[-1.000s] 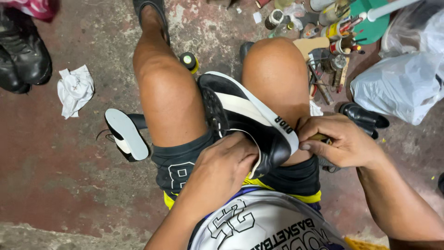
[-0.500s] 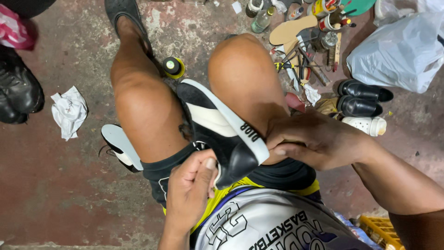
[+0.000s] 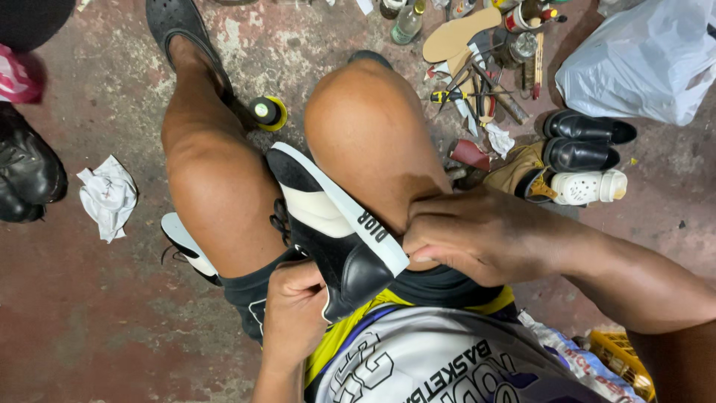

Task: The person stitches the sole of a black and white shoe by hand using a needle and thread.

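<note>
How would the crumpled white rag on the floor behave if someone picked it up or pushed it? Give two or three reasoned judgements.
The rag would probably be floppy: it lies in loose, irregular folds. It is likely light for its size, being thin and wadded. On the rough floor it would likely drag and bunch rather than slide or roll.

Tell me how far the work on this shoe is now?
Done: nothing I can confirm. In hand: the left hand grips the sneaker's heel between the knees; the right hand pinches its white sole edge. Left: the second sneaker lies untouched on the floor under the leg.
</note>
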